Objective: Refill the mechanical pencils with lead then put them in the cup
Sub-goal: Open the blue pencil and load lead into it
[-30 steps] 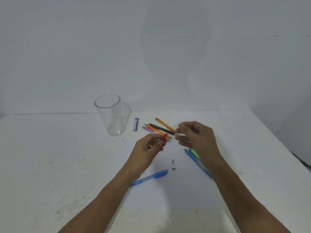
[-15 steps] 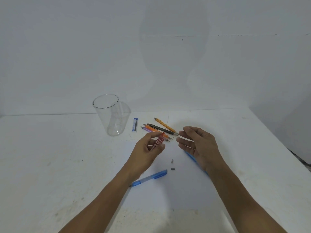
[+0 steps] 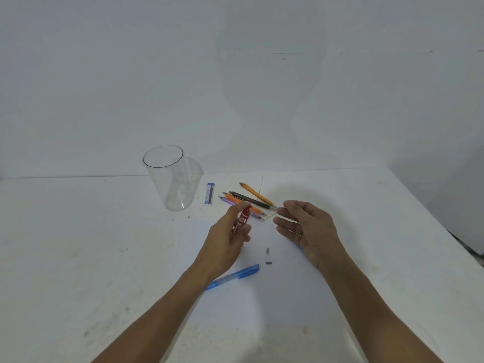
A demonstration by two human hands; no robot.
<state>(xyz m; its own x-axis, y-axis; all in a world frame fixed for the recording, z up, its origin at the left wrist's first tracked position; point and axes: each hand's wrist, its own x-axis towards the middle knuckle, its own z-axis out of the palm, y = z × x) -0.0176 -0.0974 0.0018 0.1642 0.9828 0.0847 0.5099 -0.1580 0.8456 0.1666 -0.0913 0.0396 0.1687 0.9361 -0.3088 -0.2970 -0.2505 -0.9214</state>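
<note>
While the left hand (image 3: pixel 227 239) pinches the red lead case (image 3: pixel 243 218) between thumb and fingers, the right hand (image 3: pixel 306 229) hovers just beside it, fingers loosely apart and nothing visibly held: lead-drawing step, I'd say, with the cup (image 3: pixel 162 189) standing empty, well off to the left. Next move calls for teasing out one thin stick and feeding the blue pencil (image 3: pixel 235 277) by the left wrist; white smudged table (image 3: pixel 78 244), bare pale wall (image 3: pixel 235 87).
</note>
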